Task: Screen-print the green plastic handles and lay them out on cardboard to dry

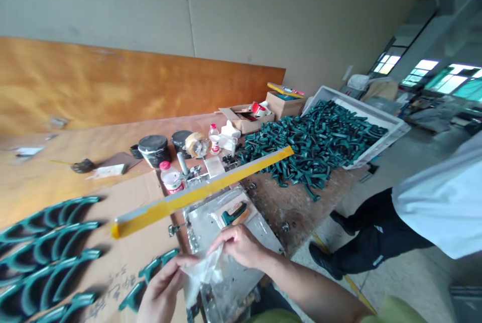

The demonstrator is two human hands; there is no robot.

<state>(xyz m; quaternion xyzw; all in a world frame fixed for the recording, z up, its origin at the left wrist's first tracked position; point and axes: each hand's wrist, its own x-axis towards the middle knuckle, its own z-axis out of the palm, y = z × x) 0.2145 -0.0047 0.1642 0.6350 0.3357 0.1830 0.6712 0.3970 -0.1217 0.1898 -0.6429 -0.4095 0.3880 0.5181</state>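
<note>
Between my two hands is a crumpled, thin whitish sheet (205, 268), cloth or plastic; which one I cannot tell. My left hand (165, 283) pinches its left side, and my right hand (239, 245) grips its upper right corner. Just beyond my right hand, a dark green handle-shaped part (234, 214) lies on a small tan block on the metal plate (259, 222). Beside my left hand, similar green parts (148, 270) rest on cardboard. A long yellow-edged bar (203, 190) spans the view above the plate.
Rows of curved green parts (56, 255) lie on cardboard (131, 202) at left. A big heap of green parts (309, 137) spills from a grey crate (391, 129). Black tubs (153, 149), bottles (172, 177) and an open carton (244, 119) line the back. A person in dark trousers (376, 237) stands at right.
</note>
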